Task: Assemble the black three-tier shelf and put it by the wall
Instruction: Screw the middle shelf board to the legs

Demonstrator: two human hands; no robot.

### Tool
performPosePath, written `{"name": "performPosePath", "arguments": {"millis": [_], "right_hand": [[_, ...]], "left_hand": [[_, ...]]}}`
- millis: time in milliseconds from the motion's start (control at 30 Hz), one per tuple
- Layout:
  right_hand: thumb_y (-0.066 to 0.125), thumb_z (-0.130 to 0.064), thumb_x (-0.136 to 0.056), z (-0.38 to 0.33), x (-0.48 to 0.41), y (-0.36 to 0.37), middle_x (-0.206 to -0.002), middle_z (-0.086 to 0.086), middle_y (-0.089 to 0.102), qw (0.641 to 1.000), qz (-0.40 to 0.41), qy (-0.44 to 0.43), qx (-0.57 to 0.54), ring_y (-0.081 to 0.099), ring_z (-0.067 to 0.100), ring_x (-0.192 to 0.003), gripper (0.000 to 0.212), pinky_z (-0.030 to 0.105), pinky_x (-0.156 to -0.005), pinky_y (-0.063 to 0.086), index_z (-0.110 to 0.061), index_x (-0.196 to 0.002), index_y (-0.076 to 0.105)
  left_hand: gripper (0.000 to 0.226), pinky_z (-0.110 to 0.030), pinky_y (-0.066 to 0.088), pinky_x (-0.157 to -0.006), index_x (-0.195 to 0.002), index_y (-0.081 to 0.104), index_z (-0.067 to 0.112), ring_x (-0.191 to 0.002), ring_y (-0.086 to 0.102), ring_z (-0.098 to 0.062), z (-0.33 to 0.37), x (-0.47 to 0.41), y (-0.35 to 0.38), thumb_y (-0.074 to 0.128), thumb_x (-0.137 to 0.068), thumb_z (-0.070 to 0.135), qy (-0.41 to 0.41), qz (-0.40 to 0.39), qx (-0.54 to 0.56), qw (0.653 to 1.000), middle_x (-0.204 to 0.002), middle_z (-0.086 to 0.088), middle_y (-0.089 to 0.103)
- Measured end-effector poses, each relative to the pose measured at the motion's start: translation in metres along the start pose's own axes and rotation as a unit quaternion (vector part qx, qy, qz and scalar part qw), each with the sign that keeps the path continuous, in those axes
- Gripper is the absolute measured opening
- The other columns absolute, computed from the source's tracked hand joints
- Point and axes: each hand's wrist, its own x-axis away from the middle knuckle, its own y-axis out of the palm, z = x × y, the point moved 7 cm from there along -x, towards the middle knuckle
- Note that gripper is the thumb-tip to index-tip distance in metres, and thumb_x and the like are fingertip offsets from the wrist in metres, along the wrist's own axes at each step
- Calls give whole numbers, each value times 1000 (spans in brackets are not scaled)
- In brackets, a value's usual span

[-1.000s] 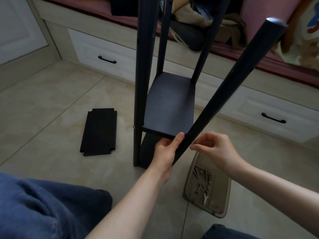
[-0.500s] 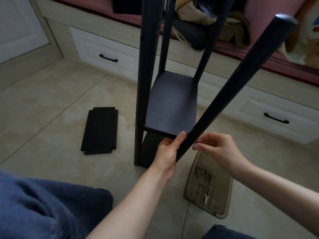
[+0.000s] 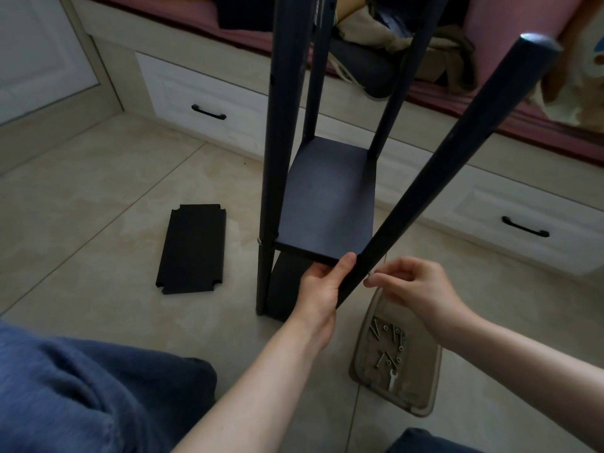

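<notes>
The black shelf frame stands on the tiled floor with a middle shelf board [image 3: 327,204] fixed between its posts and a lower board beneath it. A near-right post [image 3: 434,171] leans toward me, loose at its top. My left hand [image 3: 322,289] grips this post and the board's front corner, thumb up on the board edge. My right hand [image 3: 415,286] pinches a small silver screw [image 3: 371,274] against the post's right side. A third black board [image 3: 192,250] lies flat on the floor to the left.
A beige tray [image 3: 421,380] with several screws and a small wrench lies on the floor under my right forearm. White drawers [image 3: 202,93] with black handles run along the back beneath a cushioned bench piled with clothes. My blue-trousered knee [image 3: 81,393] fills the lower left.
The view has tilted slightly, so the shelf sits a little higher and further right. My right-hand fingertips have closed in on the post's side; my left hand keeps its grip.
</notes>
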Motion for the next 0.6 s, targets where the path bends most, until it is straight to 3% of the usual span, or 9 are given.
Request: {"name": "performPosePath", "arguments": {"millis": [267, 600], "right_hand": [[84, -10, -73, -19, 1, -1, -70, -2, 71, 990, 23, -98, 97, 67, 6, -65, 19, 16, -60, 52, -16, -73, 67], [84, -15, -73, -13, 0, -1, -70, -4, 74, 995, 13, -76, 68, 70, 7, -65, 15, 14, -59, 51, -15, -76, 70]], "left_hand": [[50, -46, 47, -109, -112, 71, 11, -108, 70, -25, 0, -1, 3, 76, -72, 40, -4, 16, 26, 1000, -107, -9, 76], [47, -48, 45, -110, -112, 71, 11, -108, 70, -26, 2, 2, 4, 72, -75, 41, 11, 19, 9, 1000, -109, -11, 76]]}}
